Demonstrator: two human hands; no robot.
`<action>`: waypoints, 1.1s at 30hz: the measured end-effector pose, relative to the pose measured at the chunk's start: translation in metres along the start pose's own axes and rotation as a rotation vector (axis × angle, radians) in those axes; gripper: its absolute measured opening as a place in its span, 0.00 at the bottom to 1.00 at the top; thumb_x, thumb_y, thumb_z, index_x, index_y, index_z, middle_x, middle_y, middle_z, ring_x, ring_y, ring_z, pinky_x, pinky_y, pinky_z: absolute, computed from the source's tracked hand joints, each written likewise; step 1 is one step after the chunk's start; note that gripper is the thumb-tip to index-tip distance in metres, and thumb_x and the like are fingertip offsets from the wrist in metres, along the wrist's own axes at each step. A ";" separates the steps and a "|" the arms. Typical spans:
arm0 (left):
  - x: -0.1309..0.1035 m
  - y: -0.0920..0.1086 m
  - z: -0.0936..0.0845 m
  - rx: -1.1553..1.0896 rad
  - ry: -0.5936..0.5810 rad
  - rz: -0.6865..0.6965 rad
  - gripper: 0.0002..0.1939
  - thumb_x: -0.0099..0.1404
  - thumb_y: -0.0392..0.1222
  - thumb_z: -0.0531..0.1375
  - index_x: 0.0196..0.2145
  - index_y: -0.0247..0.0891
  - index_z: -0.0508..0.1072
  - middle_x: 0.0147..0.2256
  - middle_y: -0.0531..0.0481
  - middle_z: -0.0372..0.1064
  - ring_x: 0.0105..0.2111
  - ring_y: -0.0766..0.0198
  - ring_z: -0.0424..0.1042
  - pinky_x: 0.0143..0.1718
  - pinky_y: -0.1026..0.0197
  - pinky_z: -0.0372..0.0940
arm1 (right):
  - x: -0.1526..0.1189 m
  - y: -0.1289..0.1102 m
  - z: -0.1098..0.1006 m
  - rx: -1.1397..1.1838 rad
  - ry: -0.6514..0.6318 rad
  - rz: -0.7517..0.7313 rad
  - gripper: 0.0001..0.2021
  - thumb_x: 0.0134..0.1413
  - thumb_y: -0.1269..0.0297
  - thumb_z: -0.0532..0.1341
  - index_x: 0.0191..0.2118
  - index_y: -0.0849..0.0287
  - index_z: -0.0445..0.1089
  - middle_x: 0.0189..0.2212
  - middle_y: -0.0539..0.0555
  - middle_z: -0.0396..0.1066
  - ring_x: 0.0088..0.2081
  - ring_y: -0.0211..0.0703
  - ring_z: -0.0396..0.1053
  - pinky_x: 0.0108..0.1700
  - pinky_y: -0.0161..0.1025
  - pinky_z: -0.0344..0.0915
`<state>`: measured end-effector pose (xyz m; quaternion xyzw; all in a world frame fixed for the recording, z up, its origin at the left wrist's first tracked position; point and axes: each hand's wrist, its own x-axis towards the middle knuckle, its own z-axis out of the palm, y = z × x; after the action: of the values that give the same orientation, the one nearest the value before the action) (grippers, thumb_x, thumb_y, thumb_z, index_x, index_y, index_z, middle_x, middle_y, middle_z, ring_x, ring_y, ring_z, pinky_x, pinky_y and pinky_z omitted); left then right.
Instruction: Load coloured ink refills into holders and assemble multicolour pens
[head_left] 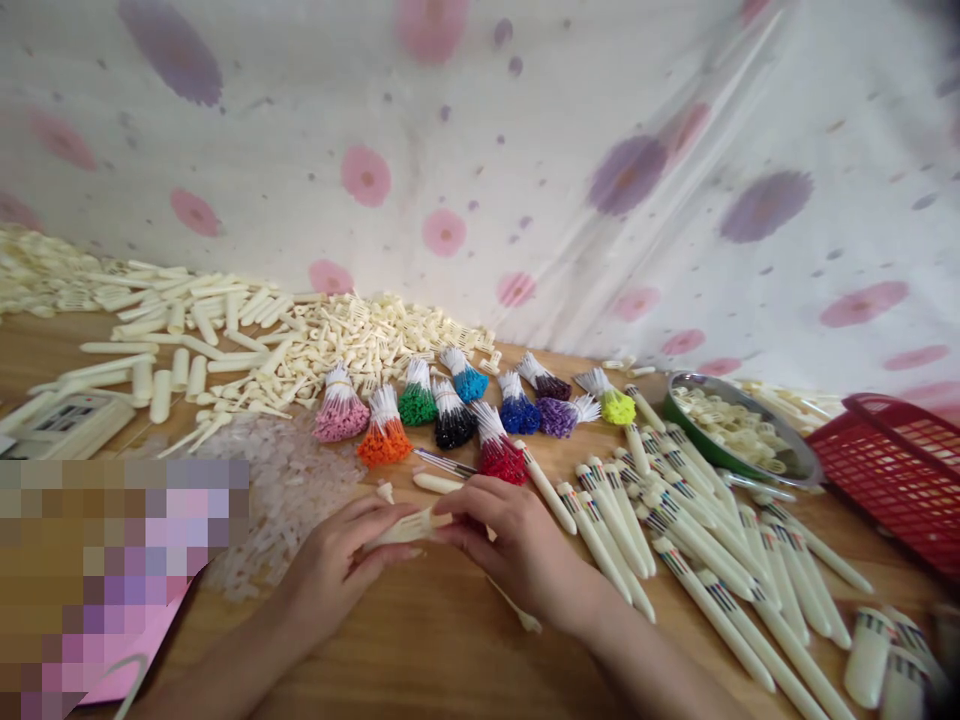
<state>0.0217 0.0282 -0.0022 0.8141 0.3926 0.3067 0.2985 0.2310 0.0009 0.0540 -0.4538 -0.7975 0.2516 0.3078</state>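
Observation:
A cream plastic pen part with slots (407, 528) is held between both hands, above the near middle of the table. My left hand (341, 560) pinches its left end between thumb and fingers. My right hand (517, 545) has its fingertips closed on the right end; part of the grip is hidden by the fingers. Just beyond the hands lie a loose cream pen piece (437, 484) and a few thin refills (444, 461). Below my right hand rests a thin cream stick (514, 604). The red-ended refill bundle (501, 452) stands close behind my right hand.
Several coloured refill bundles (384, 430) stand at the centre. Cream pen parts (375, 335) are heaped behind; translucent pieces (277, 500) spread left. Multicolour pens (697, 520) lie right, near a bowl (679, 400) and red basket (892, 470). A pixelated device (120, 590) occupies the lower left.

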 end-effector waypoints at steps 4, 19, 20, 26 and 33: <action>-0.001 0.001 -0.001 -0.055 0.003 -0.068 0.13 0.59 0.41 0.59 0.43 0.46 0.75 0.41 0.49 0.74 0.42 0.57 0.72 0.42 0.61 0.67 | 0.000 0.007 0.007 0.401 0.019 0.171 0.07 0.51 0.63 0.62 0.36 0.60 0.72 0.29 0.51 0.71 0.30 0.35 0.66 0.33 0.31 0.63; -0.001 0.000 -0.001 -0.127 -0.001 -0.107 0.13 0.59 0.41 0.59 0.42 0.47 0.75 0.40 0.51 0.75 0.42 0.57 0.72 0.40 0.61 0.67 | -0.001 0.004 0.003 0.479 -0.043 0.273 0.09 0.54 0.63 0.59 0.38 0.60 0.73 0.28 0.50 0.70 0.27 0.32 0.63 0.28 0.29 0.60; -0.001 0.001 -0.001 -0.129 -0.001 -0.106 0.13 0.59 0.42 0.59 0.42 0.48 0.75 0.40 0.51 0.75 0.42 0.57 0.72 0.40 0.61 0.67 | -0.001 0.004 0.003 0.434 -0.043 0.256 0.09 0.54 0.64 0.59 0.39 0.60 0.73 0.28 0.51 0.71 0.27 0.33 0.63 0.29 0.30 0.60; 0.000 0.006 -0.001 -0.191 -0.062 -0.171 0.12 0.59 0.43 0.59 0.42 0.46 0.75 0.39 0.50 0.75 0.40 0.58 0.72 0.41 0.61 0.67 | -0.001 -0.001 -0.002 0.245 -0.060 0.168 0.09 0.56 0.66 0.57 0.40 0.59 0.73 0.31 0.52 0.73 0.32 0.36 0.68 0.34 0.33 0.63; 0.001 0.013 -0.004 -0.329 -0.239 -0.214 0.13 0.61 0.47 0.56 0.41 0.44 0.75 0.38 0.50 0.75 0.39 0.59 0.71 0.41 0.61 0.64 | 0.001 0.000 -0.006 0.234 -0.110 0.106 0.07 0.56 0.69 0.57 0.37 0.60 0.73 0.30 0.51 0.73 0.31 0.35 0.69 0.34 0.29 0.63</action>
<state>0.0256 0.0235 0.0105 0.7386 0.3834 0.2348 0.5024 0.2346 0.0027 0.0588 -0.4418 -0.7535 0.3831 0.3006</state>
